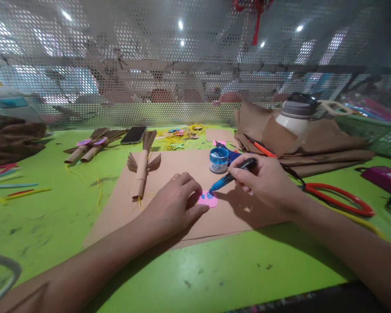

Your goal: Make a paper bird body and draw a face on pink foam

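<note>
My right hand [260, 180] grips a thick black marker [226, 179] with a blue front end. The marker's tip meets a small pink paper piece [211, 201] that bears blue spiral marks. At the left edge of this piece, my left hand [179, 198] holds it down with bent fingers and thumb. Both rest over a large brown paper sheet [169, 226]. Just behind the marker stands an open jar smeared with blue [219, 161]. On the sheet's left side lies a rolled brown paper figure [143, 169] with pleated wings.
Two similar paper figures [89, 145] and a phone [133, 135] lie at back left. Yellow shreds [176, 139] are scattered at the back. Red-handled scissors [339, 198], folded brown paper [339, 139] and a white bottle [293, 124] are at right. A perforated screen [143, 87] stands behind.
</note>
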Tool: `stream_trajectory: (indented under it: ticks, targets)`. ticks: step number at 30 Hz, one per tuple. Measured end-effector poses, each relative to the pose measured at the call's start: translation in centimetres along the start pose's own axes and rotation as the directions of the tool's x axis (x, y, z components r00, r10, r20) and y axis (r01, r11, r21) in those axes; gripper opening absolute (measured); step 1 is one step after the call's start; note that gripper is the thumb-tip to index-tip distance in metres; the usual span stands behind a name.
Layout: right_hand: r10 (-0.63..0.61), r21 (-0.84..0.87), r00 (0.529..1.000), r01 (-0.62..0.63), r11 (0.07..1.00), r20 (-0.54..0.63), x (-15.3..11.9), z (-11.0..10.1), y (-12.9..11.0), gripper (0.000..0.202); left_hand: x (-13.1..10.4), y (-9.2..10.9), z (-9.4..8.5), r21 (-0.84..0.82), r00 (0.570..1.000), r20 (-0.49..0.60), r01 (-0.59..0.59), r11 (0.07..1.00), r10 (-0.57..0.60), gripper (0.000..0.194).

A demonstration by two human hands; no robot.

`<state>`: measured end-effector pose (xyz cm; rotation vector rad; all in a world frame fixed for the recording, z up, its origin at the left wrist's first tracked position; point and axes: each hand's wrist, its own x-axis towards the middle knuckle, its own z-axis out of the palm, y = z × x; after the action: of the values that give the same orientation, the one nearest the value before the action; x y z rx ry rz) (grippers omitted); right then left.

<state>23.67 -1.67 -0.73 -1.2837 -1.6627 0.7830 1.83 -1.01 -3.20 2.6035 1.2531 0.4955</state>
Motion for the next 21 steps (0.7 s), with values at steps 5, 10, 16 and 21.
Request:
stream_trajectory:
  ticks: [5, 10, 16, 21]
  targets:
    - [-0.001, -0.029, 1.0, 0.001, 1.0, 0.015, 0.01, 0.17, -0.07, 0.011, -0.16, -0.03, 0.14, 0.002, 1.0, -0.015, -0.008, 1.0, 0.008, 0.024]
    - [0.018, -0.035, 0.999, -0.017, 0.999, 0.038, -0.16, 0.23, -0.14, 0.012, -0.07, 0.11, 0.04, -0.002, 1.0, -0.001, 0.001, 1.0, -0.001, 0.025]
    - [0.021, -0.026, 0.998, -0.02, 0.999, 0.051, -0.21, 0.21, -0.4, 0.009, 0.02, 0.26, -0.08, 0.006, 1.0, 0.008, 0.002, 1.0, -0.002, 0.024]
    - [0.023, -0.028, 0.999, -0.021, 0.999, 0.047, -0.32, 0.15, -0.66, 0.008, 0.02, 0.18, -0.08, -0.002, 1.0, 0.007, 0.005, 1.0, -0.005, 0.023]
